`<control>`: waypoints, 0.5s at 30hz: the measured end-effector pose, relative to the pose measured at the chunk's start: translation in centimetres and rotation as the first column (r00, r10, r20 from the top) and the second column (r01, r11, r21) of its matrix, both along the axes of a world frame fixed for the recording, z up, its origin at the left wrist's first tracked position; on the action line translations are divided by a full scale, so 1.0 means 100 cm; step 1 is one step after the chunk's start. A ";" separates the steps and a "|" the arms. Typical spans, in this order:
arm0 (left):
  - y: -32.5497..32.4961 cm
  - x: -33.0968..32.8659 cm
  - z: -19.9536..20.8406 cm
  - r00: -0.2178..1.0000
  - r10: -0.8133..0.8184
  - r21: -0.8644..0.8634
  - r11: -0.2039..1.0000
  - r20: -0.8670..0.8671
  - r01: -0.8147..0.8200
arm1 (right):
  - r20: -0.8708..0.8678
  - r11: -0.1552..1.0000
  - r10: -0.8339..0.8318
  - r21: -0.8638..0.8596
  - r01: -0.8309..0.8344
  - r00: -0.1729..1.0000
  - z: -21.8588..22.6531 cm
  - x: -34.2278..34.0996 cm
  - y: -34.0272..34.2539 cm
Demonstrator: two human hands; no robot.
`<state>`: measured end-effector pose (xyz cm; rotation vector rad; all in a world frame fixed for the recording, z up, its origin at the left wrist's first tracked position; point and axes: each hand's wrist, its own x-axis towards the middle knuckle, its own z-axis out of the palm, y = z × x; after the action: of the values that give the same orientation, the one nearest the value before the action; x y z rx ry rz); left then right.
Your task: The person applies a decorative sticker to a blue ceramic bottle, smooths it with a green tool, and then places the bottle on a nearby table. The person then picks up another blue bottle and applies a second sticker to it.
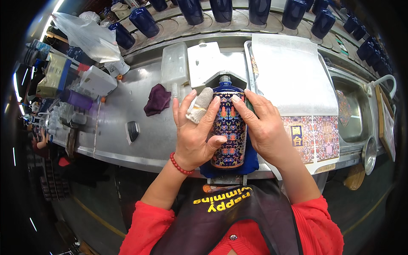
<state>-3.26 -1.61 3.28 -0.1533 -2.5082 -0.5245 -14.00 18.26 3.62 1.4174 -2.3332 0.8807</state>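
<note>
A dark blue bottle (229,131) lies with its clear neck pointing away from me. A colourful floral pattern covers its upward face. Beneath it is a blue cloth (251,160). My left hand (191,138) touches the bottle's left side with index fingertip and thumb, the other fingers spread apart. One of its fingers wears a grey-white cloth cover (199,109). On the bottle's upper right, my right hand (265,125) rests its stretched thumb near the shoulder and its fingers along the far right edge. Neither hand is closed around the bottle.
Patterned printed sheets (314,138) lie at right under white paper (291,76), beside a metal sink (355,112). Left are a purple cloth (157,100), a small black object (133,131) and a translucent plastic bin (174,63). Several blue bottles (223,10) stand on a conveyor behind.
</note>
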 end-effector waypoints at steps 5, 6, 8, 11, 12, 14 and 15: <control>0.001 -0.004 0.003 1.000 -0.002 -0.075 0.997 0.009 0.003 | -0.027 0.999 -0.032 -0.006 0.032 0.999 0.002 0.003 -0.004; 0.000 -0.005 0.004 1.000 -0.007 -0.091 0.996 0.002 0.007 | -0.028 0.999 -0.036 -0.006 0.035 0.999 0.003 0.003 -0.004; -0.001 -0.007 0.006 1.000 -0.017 -0.075 0.997 -0.005 0.016 | -0.019 0.999 -0.035 -0.013 0.034 0.999 0.004 0.002 -0.005; -0.001 -0.009 0.007 1.000 -0.019 -0.088 0.996 -0.012 0.018 | 0.009 0.999 -0.024 -0.027 0.024 1.000 0.004 0.002 -0.005; -0.001 -0.010 0.007 1.000 -0.017 -0.099 0.995 -0.011 0.016 | 0.012 0.999 -0.022 -0.028 0.022 1.000 0.004 0.002 -0.005; -0.001 -0.011 0.007 1.000 -0.019 -0.108 0.994 -0.009 0.018 | 0.013 0.999 -0.017 -0.026 0.018 1.000 0.003 0.001 -0.005; -0.002 -0.011 0.007 1.000 -0.020 -0.113 0.993 -0.009 0.019 | 0.010 1.000 -0.014 -0.024 0.014 1.000 0.002 0.001 -0.004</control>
<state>-4.38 -1.77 3.98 -0.2230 -2.5299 -0.3881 -13.90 17.82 3.86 1.3883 -2.3290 0.9112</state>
